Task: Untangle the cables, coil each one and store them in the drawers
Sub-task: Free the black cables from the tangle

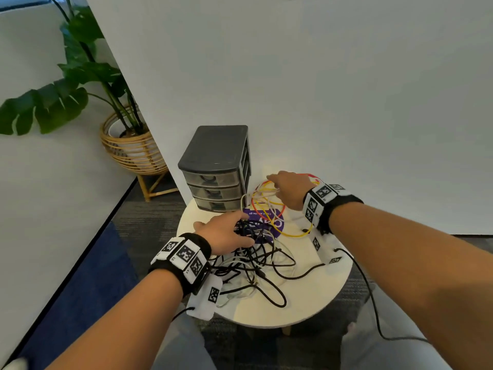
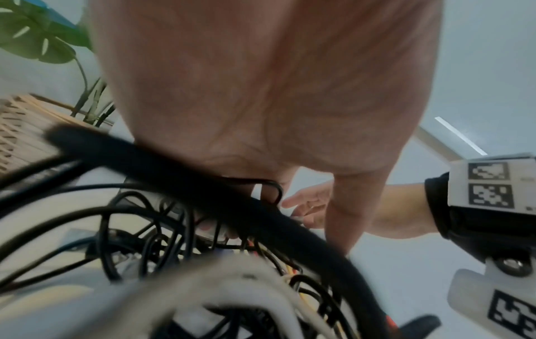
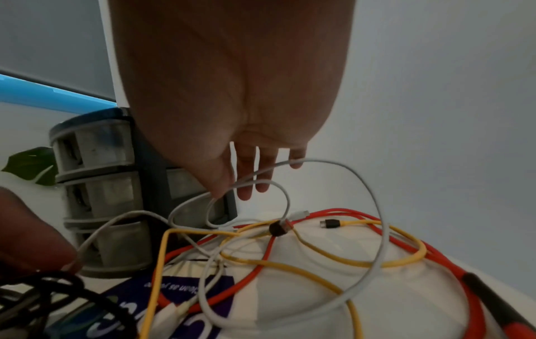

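A tangle of black cables (image 1: 262,259) mixed with white ones lies mid-table. My left hand (image 1: 229,232) sits on its far edge, fingers curled down into the black strands (image 2: 185,220). Behind it, yellow (image 1: 293,234), red (image 1: 256,209) and white cables overlap by the wall. My right hand (image 1: 285,188) hovers over them with straight fingers (image 3: 255,181); a loop of the white cable (image 3: 377,218) runs across its fingertips. The yellow cable (image 3: 319,273) and red cable (image 3: 406,238) lie loose below. The grey three-drawer unit (image 1: 216,156) stands at the back left, all drawers closed.
The round white table (image 1: 306,305) is small and pushed against a white wall. A purple card (image 1: 266,222) lies under the cables. A potted plant in a rattan stand (image 1: 133,150) is on the floor to the left. A black wire (image 1: 369,289) trails off the right edge.
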Demonstrator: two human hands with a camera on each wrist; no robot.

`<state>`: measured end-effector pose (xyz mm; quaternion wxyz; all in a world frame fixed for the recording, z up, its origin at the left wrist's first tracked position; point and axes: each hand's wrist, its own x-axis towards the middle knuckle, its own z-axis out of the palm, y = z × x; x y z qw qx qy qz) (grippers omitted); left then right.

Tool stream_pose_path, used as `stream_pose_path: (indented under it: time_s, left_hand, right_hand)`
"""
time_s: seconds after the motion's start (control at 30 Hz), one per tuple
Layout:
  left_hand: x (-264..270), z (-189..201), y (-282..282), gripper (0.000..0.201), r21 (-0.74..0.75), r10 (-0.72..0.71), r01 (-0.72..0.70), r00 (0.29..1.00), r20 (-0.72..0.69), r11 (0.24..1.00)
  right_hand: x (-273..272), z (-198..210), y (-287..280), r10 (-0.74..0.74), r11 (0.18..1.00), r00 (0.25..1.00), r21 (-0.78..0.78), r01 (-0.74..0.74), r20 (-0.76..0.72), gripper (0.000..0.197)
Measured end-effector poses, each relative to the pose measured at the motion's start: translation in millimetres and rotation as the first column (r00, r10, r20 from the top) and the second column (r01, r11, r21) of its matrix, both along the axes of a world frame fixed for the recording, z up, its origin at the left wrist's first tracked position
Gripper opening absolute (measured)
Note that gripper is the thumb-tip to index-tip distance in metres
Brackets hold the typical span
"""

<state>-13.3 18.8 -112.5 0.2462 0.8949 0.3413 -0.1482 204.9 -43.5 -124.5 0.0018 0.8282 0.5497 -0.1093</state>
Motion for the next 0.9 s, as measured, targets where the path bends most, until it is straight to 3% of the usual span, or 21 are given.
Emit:
stream_pose_path:
  time_s: [0.1,0.27,0.43,0.63,0.7,0.8,0.9]
  left_hand:
    - [3.8,2.8,1.7,0.058,-0.026,0.000,0.001,1.000,0.022,1.000]
    - [10.3,6.2,7.7,0.049,-0.320,0.147,-0.062,0.957,0.249,0.945]
    - [10.3,7.3,11.3,0.048,-0.332,0.192,-0.091,0.939,0.285,0.939]
    - [5.3,11.6,8.6,0.037,-0.250,0.225,-0.129,0.885,0.408,0.960]
    - [3.5,11.6,6.5,0.030,-0.182,0.215,-0.142,0.843,0.494,0.973]
    - [3.5,18.1,0.4,0.018,-0.161,0.257,-0.201,0.725,0.639,0.966]
    - [4.9,29.2,-0.4,0.015,-0.190,0.262,-0.182,0.628,0.733,0.965]
  right_hand:
    - [2.6,2.6,-0.9,0.012,0.999,0.998,0.033,-0.014,0.061,0.053]
    - [14.7,24.7,-10.6,0.004,0.992,1.000,0.124,-0.001,-0.027,0.067]
    - [22.6,34.4,-28.2,-0.076,0.980,0.991,0.175,0.095,-0.113,0.072]
    - [-6.5,20.3,-52.8,-0.094,0.949,0.994,0.296,0.107,-0.057,0.064]
    - [-20.7,16.6,-56.6,-0.019,0.940,0.998,0.338,0.036,-0.053,0.050]
    - [-41.5,10.2,-57.2,0.138,0.944,0.966,0.325,-0.062,-0.217,0.019]
    - [-61.5,1.6,-55.7,0.174,0.980,0.944,0.139,-0.139,-0.280,0.020]
